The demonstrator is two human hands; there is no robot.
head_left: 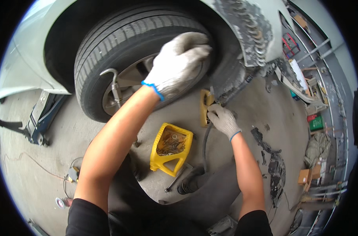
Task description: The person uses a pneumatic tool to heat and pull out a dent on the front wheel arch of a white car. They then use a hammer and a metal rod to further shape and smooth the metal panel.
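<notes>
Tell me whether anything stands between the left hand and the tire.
Nothing visible stands between the left hand and the tire; the hand overlaps it in view, though contact is unclear. The hooked tool sits off to the hand's lower left.

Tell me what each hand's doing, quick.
Left hand: fingers curled, before the tire; can't tell if holding anything.
Right hand: fingers bent, by a yellow object; grip can't be told.

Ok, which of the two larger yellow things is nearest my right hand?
The partly hidden yellow piece, right beside your right hand; the other, a cut-open yellow jug holding loose metal hardware, sits apart, nearer your shoe.
</notes>
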